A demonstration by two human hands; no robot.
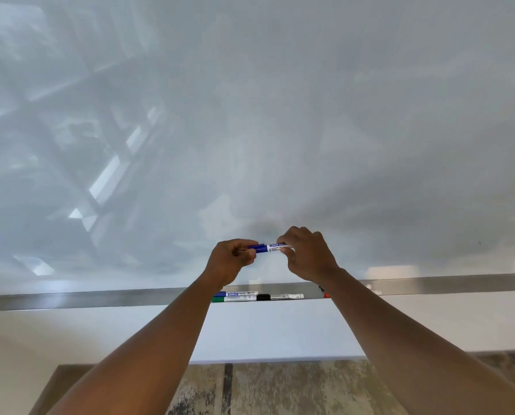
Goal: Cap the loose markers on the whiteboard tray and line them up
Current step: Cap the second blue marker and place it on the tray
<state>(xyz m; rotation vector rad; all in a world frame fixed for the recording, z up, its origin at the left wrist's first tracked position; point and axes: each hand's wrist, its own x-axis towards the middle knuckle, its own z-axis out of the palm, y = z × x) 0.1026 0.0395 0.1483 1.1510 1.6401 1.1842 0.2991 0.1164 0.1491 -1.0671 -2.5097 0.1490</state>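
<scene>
Both hands pinch one blue marker level: left hand on its cap end, right hand on its barrel.

A pale wall runs below the board, ending at a light baseboard edge. Beneath it lies a mottled grey-brown floor crossed by a dark stripe. Blurred window reflections shine at upper left.

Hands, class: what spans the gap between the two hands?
In the head view, a blue marker bridges the left hand and right hand, above the tray.
</scene>
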